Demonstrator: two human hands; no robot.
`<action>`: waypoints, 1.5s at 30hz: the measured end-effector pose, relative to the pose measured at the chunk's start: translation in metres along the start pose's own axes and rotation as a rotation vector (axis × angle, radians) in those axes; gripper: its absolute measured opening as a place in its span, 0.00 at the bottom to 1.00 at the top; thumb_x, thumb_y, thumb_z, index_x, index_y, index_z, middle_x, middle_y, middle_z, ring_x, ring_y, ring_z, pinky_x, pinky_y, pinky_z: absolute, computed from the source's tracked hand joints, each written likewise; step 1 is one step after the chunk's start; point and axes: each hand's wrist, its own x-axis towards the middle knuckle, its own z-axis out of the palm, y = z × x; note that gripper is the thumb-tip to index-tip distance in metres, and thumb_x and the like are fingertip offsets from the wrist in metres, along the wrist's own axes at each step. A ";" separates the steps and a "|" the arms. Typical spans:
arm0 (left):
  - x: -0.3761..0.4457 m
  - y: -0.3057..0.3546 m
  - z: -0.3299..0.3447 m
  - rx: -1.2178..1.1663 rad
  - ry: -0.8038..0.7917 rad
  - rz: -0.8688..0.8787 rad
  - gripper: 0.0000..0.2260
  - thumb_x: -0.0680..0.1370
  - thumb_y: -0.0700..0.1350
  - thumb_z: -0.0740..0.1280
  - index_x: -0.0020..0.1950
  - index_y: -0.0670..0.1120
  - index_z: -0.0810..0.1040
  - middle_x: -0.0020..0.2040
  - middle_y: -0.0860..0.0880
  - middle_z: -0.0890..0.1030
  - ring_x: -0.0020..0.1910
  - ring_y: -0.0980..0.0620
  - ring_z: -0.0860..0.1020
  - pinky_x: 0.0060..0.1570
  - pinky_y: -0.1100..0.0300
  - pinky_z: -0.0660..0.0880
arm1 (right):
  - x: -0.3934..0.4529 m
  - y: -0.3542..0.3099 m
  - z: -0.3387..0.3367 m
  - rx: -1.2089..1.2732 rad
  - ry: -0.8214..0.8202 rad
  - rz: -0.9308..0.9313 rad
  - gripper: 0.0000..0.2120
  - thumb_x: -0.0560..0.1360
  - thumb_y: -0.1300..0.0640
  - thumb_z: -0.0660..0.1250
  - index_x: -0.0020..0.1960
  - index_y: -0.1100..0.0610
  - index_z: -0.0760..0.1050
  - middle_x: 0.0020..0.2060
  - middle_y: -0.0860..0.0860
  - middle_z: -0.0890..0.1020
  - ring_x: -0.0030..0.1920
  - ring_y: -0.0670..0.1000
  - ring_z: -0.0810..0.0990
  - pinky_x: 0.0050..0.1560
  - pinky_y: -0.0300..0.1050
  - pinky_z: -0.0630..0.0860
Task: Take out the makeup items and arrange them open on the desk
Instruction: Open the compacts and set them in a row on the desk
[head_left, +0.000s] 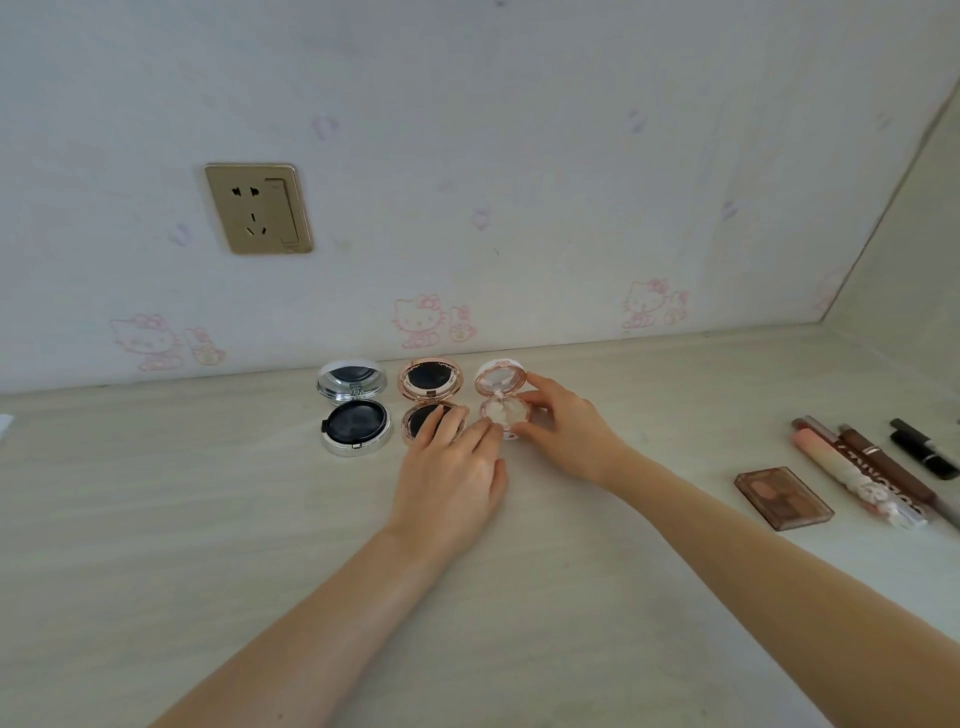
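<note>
Gold-coloured rectangular wall socket (258, 209), set in pale wallpaper printed with pink cartoon cats, above the left part of the scene. Below it, a light wood-grain surface (208, 519) carries a row of three open round compacts near the wall. Leftmost: silver round compact (354, 410), lid raised with its mirror facing forward, black insert in the base. Centre: rose-gold round compact (430, 399), lid raised, dark pan in the base; the fingers of the left hand (451, 474) lie straight and relaxed over its front edge, and one finger reaches to the rim of the next item. Right of centre: small white-and-pink round compact (501, 397), lid raised, pale contents showing; the right hand (563, 435) pinches its base, with thumb and fingertips curled around the rim. Well apart, at the right edge of the surface: brown rectangular eyeshadow palette (783, 498), lying flat and closed; just beside it, pink tube (852, 470), brown pencil-like stick (883, 465) and black tube (924, 448), lying side by side at a slant.
</note>
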 end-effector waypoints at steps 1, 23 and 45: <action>0.000 0.000 0.000 -0.006 -0.007 -0.015 0.14 0.74 0.46 0.64 0.56 0.43 0.81 0.54 0.49 0.82 0.57 0.45 0.76 0.64 0.50 0.69 | 0.001 0.000 0.001 0.001 -0.002 -0.003 0.30 0.74 0.56 0.71 0.73 0.52 0.64 0.59 0.46 0.80 0.61 0.47 0.76 0.55 0.32 0.65; -0.006 0.007 -0.009 -0.064 -0.024 -0.046 0.15 0.70 0.42 0.71 0.56 0.42 0.81 0.55 0.47 0.82 0.56 0.45 0.78 0.59 0.52 0.74 | -0.031 -0.006 -0.020 -0.217 -0.035 0.058 0.30 0.78 0.51 0.65 0.75 0.57 0.60 0.69 0.52 0.73 0.66 0.54 0.72 0.63 0.40 0.64; 0.019 0.162 0.004 -0.533 -0.220 0.007 0.20 0.78 0.55 0.64 0.67 0.47 0.73 0.62 0.50 0.78 0.65 0.51 0.68 0.62 0.56 0.69 | -0.181 0.060 -0.165 -0.649 0.004 0.129 0.19 0.78 0.55 0.62 0.68 0.56 0.68 0.67 0.54 0.71 0.73 0.54 0.61 0.66 0.46 0.65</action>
